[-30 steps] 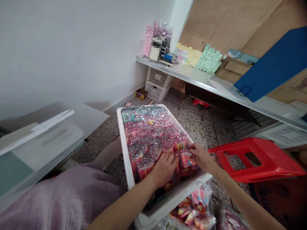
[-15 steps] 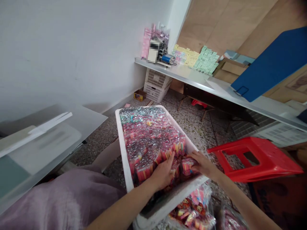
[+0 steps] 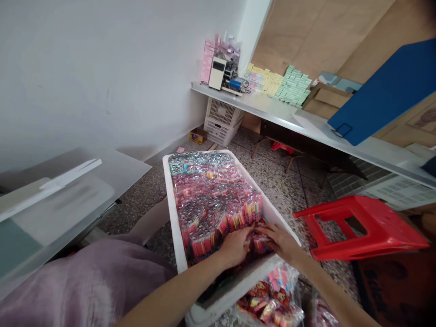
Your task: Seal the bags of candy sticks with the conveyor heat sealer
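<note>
A white foam tray (image 3: 169, 200) rests on my lap, packed with rows of small pink and red packets in clear wrap (image 3: 211, 200). My left hand (image 3: 234, 246) lies on the packets at the tray's near end, fingers curled over a bunch of them. My right hand (image 3: 279, 241) is beside it, fingers closed on the same cluster of packets (image 3: 256, 236). The two hands nearly touch. Below the tray's near edge lie loose packets with a cartoon print (image 3: 269, 295) in clear bags.
A red plastic stool (image 3: 357, 227) lies tipped on the speckled floor at right. A long metal shelf (image 3: 306, 120) holds a small machine (image 3: 223, 72), stacks of pink, yellow and green boxes, cardboard and a blue board (image 3: 388, 91). White crates (image 3: 221, 120) stand beneath. A glass-topped table (image 3: 68, 190) is at left.
Both hands have drawn together at the tray's near end, the right one moving left and down onto the packets. The left hand's fingers have curled over the bunch.
</note>
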